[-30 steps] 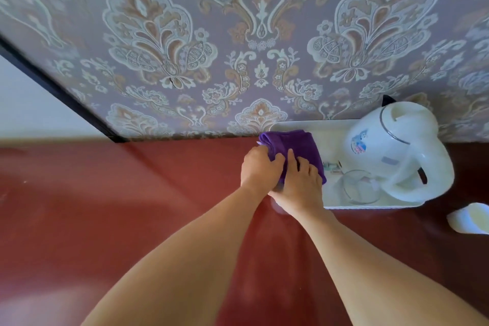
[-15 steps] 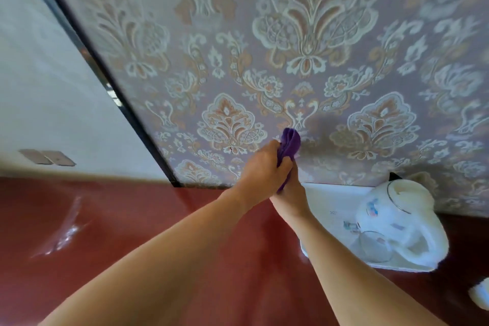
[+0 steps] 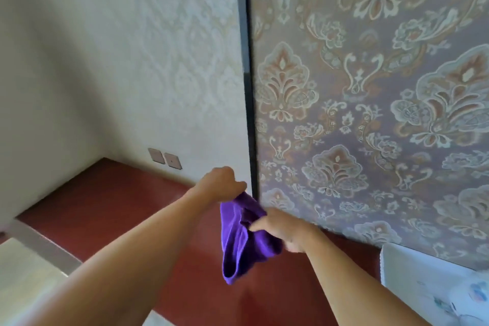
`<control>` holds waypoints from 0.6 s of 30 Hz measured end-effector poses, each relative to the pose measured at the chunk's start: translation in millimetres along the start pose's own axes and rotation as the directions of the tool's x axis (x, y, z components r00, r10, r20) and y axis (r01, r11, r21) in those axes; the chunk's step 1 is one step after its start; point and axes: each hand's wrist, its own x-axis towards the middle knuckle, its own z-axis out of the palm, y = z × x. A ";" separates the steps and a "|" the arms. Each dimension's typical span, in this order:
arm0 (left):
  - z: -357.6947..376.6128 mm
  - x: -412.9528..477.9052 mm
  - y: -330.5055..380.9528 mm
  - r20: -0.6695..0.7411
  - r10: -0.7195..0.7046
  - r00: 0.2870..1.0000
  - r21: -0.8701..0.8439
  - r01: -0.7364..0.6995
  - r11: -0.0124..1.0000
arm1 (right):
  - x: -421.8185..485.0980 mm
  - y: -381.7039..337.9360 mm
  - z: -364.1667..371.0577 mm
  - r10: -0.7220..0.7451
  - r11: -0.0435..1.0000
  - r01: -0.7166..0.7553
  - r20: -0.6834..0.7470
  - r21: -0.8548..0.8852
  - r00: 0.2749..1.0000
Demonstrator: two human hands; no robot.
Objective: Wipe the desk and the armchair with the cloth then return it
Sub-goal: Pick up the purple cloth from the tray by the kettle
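A purple cloth (image 3: pixel 242 243) hangs unfolded in the air above the dark red desk (image 3: pixel 111 201). My left hand (image 3: pixel 221 184) pinches its top corner in a closed fist. My right hand (image 3: pixel 284 227) grips the cloth's right edge lower down, fingers curled into the fabric. The cloth droops between the two hands, its lower end loose. The armchair is not in view.
A white tray (image 3: pixel 412 272) lies on the desk at the lower right, with the white kettle (image 3: pixel 473 299) cut off by the frame. Patterned wallpaper stands behind the desk, split by a black vertical strip (image 3: pixel 247 74). Two wall switches (image 3: pixel 165 158) sit low on the pale wall.
Both hands lifted the folded cloth off the tray, carried it left and pulled it open. The view swung left, so the tray and kettle slid to the lower right corner.
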 end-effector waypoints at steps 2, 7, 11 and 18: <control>3.3 1.1 -53.7 0.060 0.020 0.998 -0.084 -0.015 0.996 | 21.0 -18.4 18.9 0.053 0.987 -0.048 0.031 -0.152 0.998; -14.8 6.8 -149.7 0.422 0.256 0.870 -0.261 -0.154 0.953 | 98.3 -63.9 69.8 0.115 0.938 -0.083 0.076 -0.337 0.990; -29.2 46.5 -223.2 0.385 0.275 0.881 -0.239 -0.192 0.952 | 163.3 -107.2 100.2 0.122 0.843 -0.051 0.099 -0.536 0.988; -41.5 80.1 -330.2 0.403 0.300 0.865 -0.287 -0.192 0.939 | 223.7 -147.7 130.8 0.154 0.816 -0.042 0.147 -0.576 0.977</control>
